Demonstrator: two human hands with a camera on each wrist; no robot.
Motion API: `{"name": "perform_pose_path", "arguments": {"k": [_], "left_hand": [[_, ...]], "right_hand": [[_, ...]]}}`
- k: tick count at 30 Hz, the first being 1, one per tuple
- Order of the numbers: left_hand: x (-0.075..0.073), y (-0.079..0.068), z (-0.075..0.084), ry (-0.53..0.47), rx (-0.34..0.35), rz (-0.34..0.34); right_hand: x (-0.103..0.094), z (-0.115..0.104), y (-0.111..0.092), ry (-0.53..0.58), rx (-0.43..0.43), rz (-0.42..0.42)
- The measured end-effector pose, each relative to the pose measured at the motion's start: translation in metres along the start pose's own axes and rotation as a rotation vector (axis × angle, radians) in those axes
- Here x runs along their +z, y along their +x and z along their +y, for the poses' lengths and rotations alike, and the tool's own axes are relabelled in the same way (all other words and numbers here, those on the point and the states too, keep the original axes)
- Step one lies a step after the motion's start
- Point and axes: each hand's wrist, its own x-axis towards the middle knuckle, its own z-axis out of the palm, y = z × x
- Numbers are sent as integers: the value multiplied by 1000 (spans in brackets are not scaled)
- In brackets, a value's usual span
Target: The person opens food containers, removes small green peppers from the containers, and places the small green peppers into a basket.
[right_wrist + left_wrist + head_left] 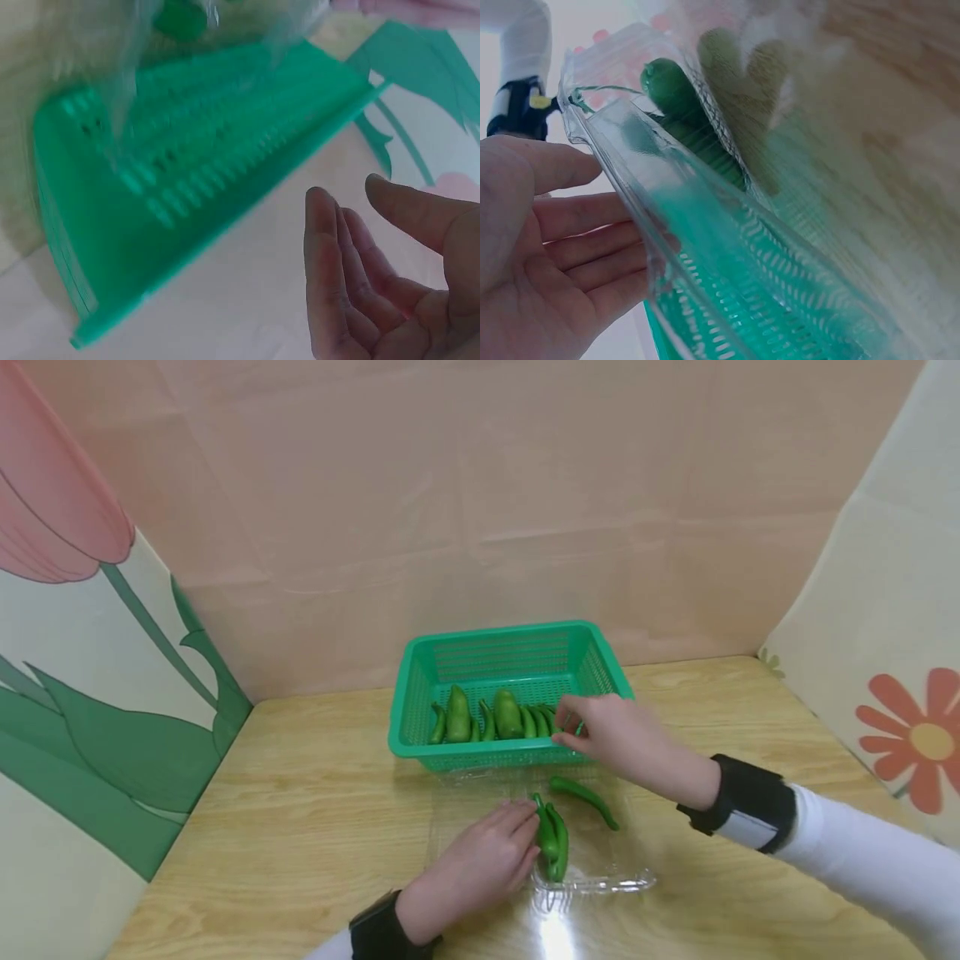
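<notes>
My left hand (483, 856) lies at the left side of a clear plastic tray (600, 885), fingertips beside two green chili peppers (560, 847). In the left wrist view its fingers spread loosely along the tray's wall, holding nothing. A third chili pepper (585, 800) lies apart, farther back in the tray. Over the near right rim of a green plastic basket (495, 632) hovers my right hand (626, 735). Its fingers (322, 262) and thumb stand apart with nothing between them in the right wrist view. Several slim green peppers (488, 722) and two thicker ones (457, 717) line the basket's near side.
The basket stands directly behind the tray on a wood-grain table (315, 793). A plain pinkish backdrop (465, 510) rises behind it. Flower-printed panels flank the table at left (112, 735) and right (847, 635).
</notes>
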Motion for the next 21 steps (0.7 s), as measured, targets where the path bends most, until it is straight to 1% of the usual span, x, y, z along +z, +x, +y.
{"name": "perform_pose_path", "arguments": {"k": [5,10,17,21], "left_hand": [[1,0,0,-4,0,3],[0,0,1,-4,-3,3],[0,-1,1,-5,-6,-12],[-1,-1,1,-5,-12,-19]], "right_hand": [[12,-1,-15,13,-110,-19],[24,3,-25,39,-176,-43],[39,11,-32,33,-219,-85],[47,16,-34,1,-236,-52]]}}
